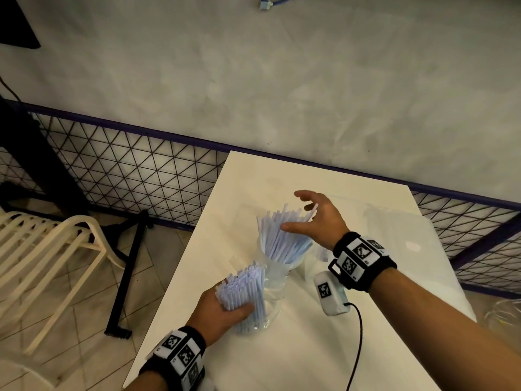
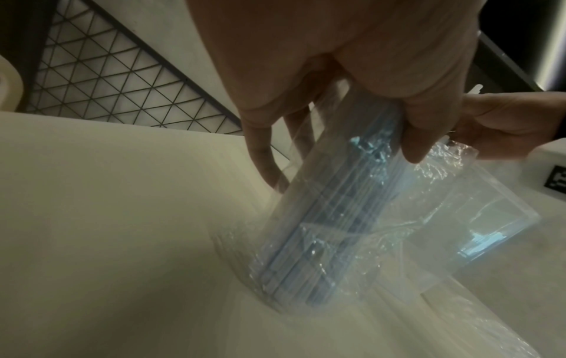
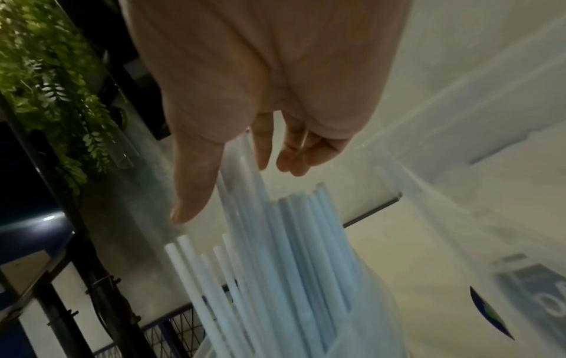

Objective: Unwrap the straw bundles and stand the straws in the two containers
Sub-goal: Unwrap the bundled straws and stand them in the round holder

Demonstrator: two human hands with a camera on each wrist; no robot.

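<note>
My left hand [image 1: 222, 309] grips a bundle of pale blue straws [image 1: 242, 286] near its middle. In the left wrist view the bundle [image 2: 330, 218] still has crinkled clear wrap around it, and its lower end rests on the white table [image 1: 282, 348]. Just beyond it, more straws [image 1: 282, 238] stand fanned out in a clear container [image 1: 277, 268]. My right hand [image 1: 318, 218] hovers over their tops with spread fingers, which brush a few straws [image 3: 291, 266] without holding any. A clear box-like container [image 2: 490, 218] shows beside the bundle.
Clear plastic bags [image 1: 394, 230] lie on the right of the table. A white tagged device [image 1: 329, 294] with a black cable [image 1: 358, 348] sits near my right wrist. The table's left edge drops to the tiled floor, where a cream chair [image 1: 56, 249] and a wire fence [image 1: 127, 165] stand.
</note>
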